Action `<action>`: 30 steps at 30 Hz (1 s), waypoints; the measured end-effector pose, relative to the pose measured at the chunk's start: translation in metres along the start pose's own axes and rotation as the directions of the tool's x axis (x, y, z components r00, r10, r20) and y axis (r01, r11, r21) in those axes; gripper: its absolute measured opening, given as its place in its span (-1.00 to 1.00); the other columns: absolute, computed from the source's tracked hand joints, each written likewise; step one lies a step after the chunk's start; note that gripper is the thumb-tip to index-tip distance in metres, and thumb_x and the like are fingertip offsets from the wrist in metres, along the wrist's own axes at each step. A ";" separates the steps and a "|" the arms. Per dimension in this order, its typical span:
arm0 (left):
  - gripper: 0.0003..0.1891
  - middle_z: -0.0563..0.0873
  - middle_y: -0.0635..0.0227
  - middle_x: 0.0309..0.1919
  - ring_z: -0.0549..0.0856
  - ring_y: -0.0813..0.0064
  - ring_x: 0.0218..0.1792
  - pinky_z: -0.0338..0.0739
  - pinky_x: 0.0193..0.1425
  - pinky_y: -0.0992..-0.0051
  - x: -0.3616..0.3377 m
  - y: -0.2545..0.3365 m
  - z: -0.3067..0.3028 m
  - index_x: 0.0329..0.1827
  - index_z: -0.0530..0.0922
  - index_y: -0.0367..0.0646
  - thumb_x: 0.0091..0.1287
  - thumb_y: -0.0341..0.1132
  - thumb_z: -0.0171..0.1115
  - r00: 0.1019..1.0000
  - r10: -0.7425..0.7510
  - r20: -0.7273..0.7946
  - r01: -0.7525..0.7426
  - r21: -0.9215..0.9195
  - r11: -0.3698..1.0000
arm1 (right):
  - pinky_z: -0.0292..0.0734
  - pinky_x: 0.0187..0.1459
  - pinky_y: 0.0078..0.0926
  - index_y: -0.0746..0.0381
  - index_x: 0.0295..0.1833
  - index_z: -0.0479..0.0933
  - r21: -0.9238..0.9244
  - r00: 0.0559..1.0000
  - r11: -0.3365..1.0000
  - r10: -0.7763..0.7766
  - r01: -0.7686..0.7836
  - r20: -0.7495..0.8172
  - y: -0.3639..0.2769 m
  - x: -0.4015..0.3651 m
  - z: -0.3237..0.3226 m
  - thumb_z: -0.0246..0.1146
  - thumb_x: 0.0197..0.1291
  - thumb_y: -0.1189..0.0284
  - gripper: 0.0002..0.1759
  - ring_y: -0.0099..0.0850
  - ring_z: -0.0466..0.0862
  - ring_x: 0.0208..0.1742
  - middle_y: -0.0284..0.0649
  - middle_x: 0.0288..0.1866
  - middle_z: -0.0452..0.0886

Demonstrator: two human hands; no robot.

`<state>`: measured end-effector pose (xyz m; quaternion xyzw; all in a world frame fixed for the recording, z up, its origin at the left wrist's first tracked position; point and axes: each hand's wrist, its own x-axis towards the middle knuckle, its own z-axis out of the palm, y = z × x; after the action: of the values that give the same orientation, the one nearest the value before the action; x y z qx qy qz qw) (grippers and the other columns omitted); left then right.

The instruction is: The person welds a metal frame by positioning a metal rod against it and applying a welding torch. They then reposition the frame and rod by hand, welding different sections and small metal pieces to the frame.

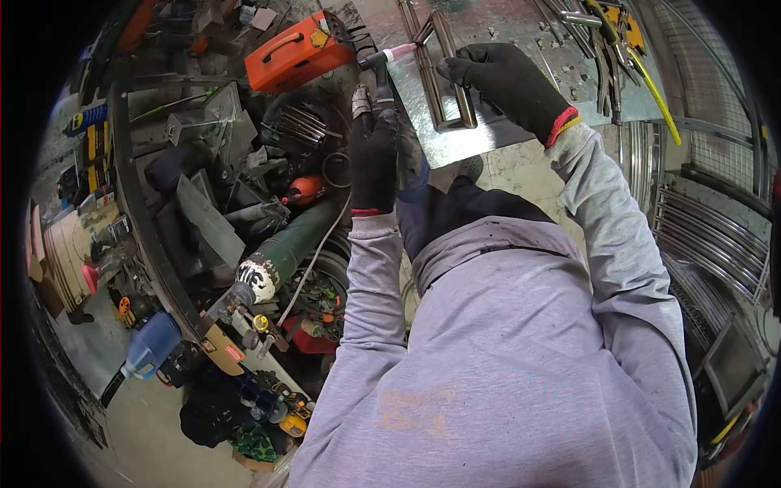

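My left hand (374,159), in a black glove with a red cuff, is closed around a TIG welding torch (377,71). The torch's pink nozzle (400,52) points right, at the near side of a narrow rectangular frame of shiny metal bars (465,102). That frame lies on a bright sheet-metal tabletop (423,122). Over the frame's right side is my right hand (512,85), gloved in black, its thumb and fingers bent together in a pinch. Whatever they may hold is hidden or too thin to make out.
An orange machine with a handle (291,53) stands left of the table. Below it are scrap metal and a green gas cylinder (297,244). Clamps and a yellow-handled tool (655,98) lie at the table's right. Stacked metal bars (712,232) fill the right side.
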<state>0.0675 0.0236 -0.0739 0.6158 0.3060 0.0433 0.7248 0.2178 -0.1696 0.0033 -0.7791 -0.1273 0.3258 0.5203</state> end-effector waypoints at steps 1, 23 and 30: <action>-0.82 0.70 0.43 -0.37 0.68 0.58 -0.51 0.64 -0.44 0.49 0.000 0.002 0.001 0.05 0.60 -0.14 0.63 -0.23 0.17 1.000 0.021 -0.005 -0.021 -0.032 0.999 | 0.30 -0.42 -0.58 0.22 -0.16 0.75 -0.012 1.000 1.000 0.008 -0.008 0.003 -0.001 0.000 0.000 0.36 0.44 0.14 -0.66 -0.72 0.42 -0.50 -0.52 -0.49 0.51; -0.40 0.68 0.41 -0.12 0.60 0.68 -0.20 0.51 -0.08 0.52 -0.002 0.004 -0.003 0.65 0.33 -0.31 0.61 -0.29 0.19 0.988 0.156 0.020 -0.157 0.200 0.967 | 0.29 -0.44 -0.59 0.21 -0.15 0.80 0.064 1.000 0.998 0.005 -0.006 0.003 0.009 0.004 0.001 0.42 0.41 0.05 -0.60 -0.74 0.40 -0.52 -0.53 -0.51 0.54; -0.45 0.60 0.51 -0.18 0.45 0.71 -0.29 0.44 -0.18 0.54 0.001 0.001 -0.005 0.62 0.38 -0.31 0.61 -0.35 0.18 0.998 -0.040 0.043 0.038 0.039 0.999 | 0.29 -0.44 -0.58 0.23 -0.13 0.78 0.014 1.000 1.000 -0.010 0.010 -0.011 0.003 0.001 0.001 0.38 0.43 0.10 -0.62 -0.73 0.39 -0.53 -0.52 -0.51 0.52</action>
<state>0.0663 0.0286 -0.0731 0.6244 0.3027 0.0099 0.7200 0.2173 -0.1692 -0.0002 -0.7764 -0.1262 0.3197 0.5282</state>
